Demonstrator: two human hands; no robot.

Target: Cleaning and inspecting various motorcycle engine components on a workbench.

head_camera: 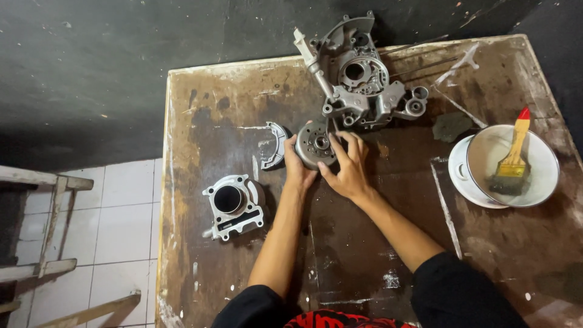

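A round grey metal disc part [316,143] with a toothed hub stands on edge on the stained brown table [231,97]. My left hand [297,167] grips its left rim and my right hand [348,167] holds its right side, fingers spread over the top. Just beyond the disc lies a large grey engine casing [358,79] with a white shaft sticking out at its upper left. A curved metal shoe piece [276,144] lies left of my left hand.
A grey cylinder block [232,203] sits near the table's left edge. At the right, a metal bowl [540,158] on a white dish holds a yellow-handled brush [515,161]. A wooden frame [48,225] stands on the tiled floor at the left.
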